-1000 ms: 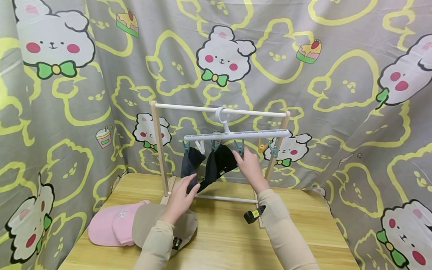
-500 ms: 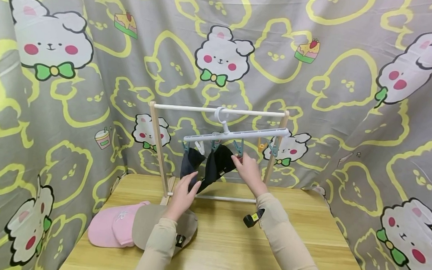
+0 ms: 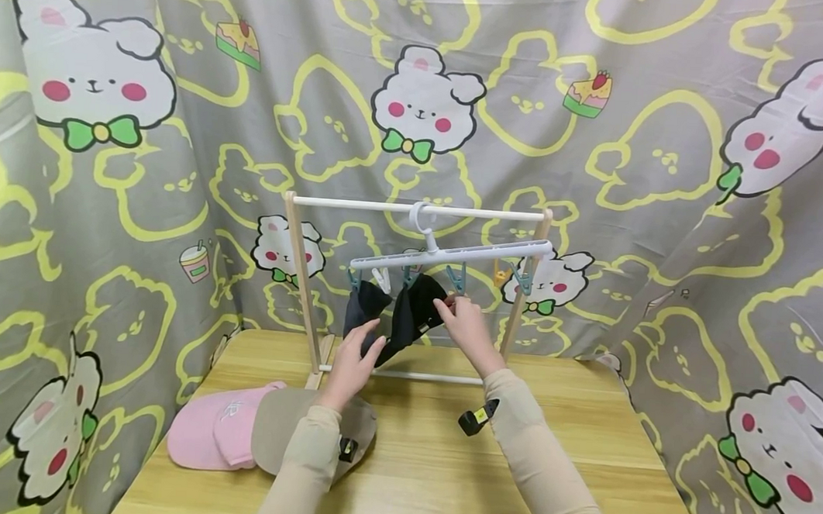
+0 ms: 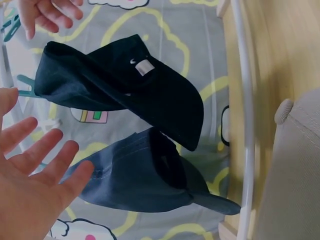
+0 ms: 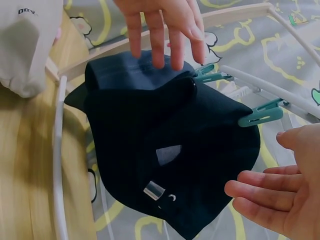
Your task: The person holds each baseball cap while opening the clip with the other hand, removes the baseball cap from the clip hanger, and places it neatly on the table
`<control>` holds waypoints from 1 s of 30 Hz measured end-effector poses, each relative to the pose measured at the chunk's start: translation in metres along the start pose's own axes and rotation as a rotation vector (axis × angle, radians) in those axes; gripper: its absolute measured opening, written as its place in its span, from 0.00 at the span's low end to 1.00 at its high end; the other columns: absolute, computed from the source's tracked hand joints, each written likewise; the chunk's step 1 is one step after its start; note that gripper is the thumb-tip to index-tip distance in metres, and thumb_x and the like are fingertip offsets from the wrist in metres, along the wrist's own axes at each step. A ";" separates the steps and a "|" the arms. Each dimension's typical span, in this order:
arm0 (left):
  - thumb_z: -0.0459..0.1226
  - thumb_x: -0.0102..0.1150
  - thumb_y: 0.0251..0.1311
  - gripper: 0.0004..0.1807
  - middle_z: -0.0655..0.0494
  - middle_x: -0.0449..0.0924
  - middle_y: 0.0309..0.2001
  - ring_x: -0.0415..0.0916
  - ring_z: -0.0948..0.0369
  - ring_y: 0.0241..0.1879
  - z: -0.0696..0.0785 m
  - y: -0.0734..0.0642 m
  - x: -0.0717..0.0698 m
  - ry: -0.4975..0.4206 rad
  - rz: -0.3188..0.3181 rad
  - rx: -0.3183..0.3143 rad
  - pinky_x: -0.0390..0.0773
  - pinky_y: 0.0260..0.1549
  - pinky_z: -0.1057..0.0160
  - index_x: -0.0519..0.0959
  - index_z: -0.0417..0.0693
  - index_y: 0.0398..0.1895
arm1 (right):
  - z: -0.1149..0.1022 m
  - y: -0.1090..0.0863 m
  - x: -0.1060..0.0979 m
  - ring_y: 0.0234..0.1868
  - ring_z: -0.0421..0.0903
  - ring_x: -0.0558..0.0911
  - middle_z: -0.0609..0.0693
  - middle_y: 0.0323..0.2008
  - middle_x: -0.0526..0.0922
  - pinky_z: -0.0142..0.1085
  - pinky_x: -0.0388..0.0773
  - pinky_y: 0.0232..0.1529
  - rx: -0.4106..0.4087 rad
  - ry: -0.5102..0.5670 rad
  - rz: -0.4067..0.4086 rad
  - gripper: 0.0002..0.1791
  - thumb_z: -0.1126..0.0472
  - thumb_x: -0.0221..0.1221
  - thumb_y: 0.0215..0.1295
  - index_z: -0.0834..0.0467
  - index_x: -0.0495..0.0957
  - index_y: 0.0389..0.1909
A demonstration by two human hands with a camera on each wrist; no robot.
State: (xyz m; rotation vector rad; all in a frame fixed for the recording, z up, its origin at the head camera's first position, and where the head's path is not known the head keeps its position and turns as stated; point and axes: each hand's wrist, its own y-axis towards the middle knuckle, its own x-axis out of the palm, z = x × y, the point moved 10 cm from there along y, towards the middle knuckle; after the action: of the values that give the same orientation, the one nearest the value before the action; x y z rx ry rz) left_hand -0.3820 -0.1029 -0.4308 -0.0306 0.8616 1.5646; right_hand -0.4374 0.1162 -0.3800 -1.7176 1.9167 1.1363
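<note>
A black cap (image 5: 210, 150) hangs from a teal clothespin (image 5: 262, 114) on the white clip hanger (image 3: 453, 254). Left of it hangs a navy cap (image 4: 137, 175), clipped by another teal clothespin (image 3: 355, 279). My right hand (image 3: 465, 327) is beside the black cap's right edge, fingers extended and holding nothing. In the right wrist view a narrow gap shows between those fingertips and the cap. My left hand (image 3: 351, 368) is spread in front of the navy cap in the head view, also holding nothing; whether it touches the cap cannot be told.
The hanger tilts, right end higher, on a rack with a white top rod (image 3: 358, 205) and wooden posts (image 3: 303, 282). More clothespins, one orange (image 3: 500, 276), hang on its right half. A pink cap (image 3: 210, 425) and a khaki cap (image 3: 284, 425) lie on the wooden table (image 3: 442, 476).
My right hand has moved down and slightly left, away from the free teal clothespin beside the black cap. My left hand has shifted slightly right. Both hanging caps stay in place.
</note>
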 end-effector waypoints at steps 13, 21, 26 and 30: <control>0.47 0.53 0.70 0.24 0.41 0.75 0.60 0.73 0.46 0.60 -0.004 0.010 0.002 -0.031 -0.008 -0.029 0.72 0.59 0.45 0.71 0.50 0.66 | -0.012 0.001 0.008 0.32 0.48 0.81 0.54 0.33 0.84 0.44 0.79 0.38 0.011 0.036 -0.033 0.23 0.44 0.51 0.72 0.61 0.78 0.47; 0.47 0.52 0.70 0.24 0.44 0.75 0.61 0.73 0.47 0.60 -0.005 0.015 0.003 -0.026 -0.010 -0.025 0.73 0.59 0.45 0.71 0.50 0.66 | -0.013 0.007 0.015 0.37 0.49 0.82 0.54 0.39 0.85 0.45 0.79 0.43 0.025 0.057 -0.056 0.24 0.43 0.50 0.73 0.60 0.76 0.50; 0.46 0.53 0.70 0.24 0.43 0.75 0.60 0.73 0.46 0.60 -0.005 0.019 0.002 -0.035 -0.007 -0.022 0.73 0.59 0.45 0.71 0.48 0.66 | -0.016 0.011 0.017 0.40 0.51 0.83 0.55 0.41 0.85 0.44 0.80 0.41 0.028 0.090 -0.059 0.24 0.43 0.51 0.72 0.61 0.75 0.52; 0.43 0.54 0.70 0.23 0.41 0.76 0.60 0.74 0.46 0.60 -0.003 0.021 0.001 -0.042 0.001 -0.009 0.73 0.59 0.45 0.72 0.46 0.65 | -0.018 0.014 0.020 0.42 0.52 0.83 0.56 0.43 0.85 0.45 0.80 0.43 0.031 0.103 -0.063 0.25 0.44 0.51 0.72 0.61 0.73 0.55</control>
State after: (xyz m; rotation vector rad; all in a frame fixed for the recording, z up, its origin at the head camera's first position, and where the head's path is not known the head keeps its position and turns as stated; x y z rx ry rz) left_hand -0.4019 -0.1028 -0.4231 -0.0038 0.8223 1.5649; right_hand -0.4506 0.0891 -0.3777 -1.8386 1.9145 1.0088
